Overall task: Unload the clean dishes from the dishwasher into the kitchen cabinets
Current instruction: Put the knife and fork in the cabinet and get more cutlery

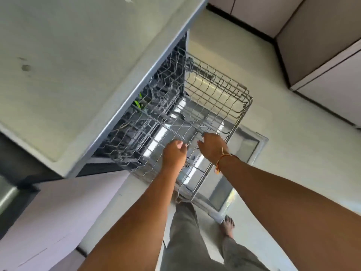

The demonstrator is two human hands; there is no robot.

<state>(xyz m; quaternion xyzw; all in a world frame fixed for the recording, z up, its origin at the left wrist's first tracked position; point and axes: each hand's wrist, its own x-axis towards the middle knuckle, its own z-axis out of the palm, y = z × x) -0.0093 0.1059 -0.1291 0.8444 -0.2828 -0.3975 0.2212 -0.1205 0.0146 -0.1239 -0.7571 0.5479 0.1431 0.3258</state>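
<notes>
While both hands reach into the pulled-out wire rack (195, 106), the left hand (174, 153) is loosely curled and the right hand (212, 146) bent at the rack's near wires — whether either grips a wire, I cannot tell. No dishes show in the rack; something green (139, 103) sits at its far, blurred end. Unloading looks nearly done — perhaps only closing remains.
</notes>
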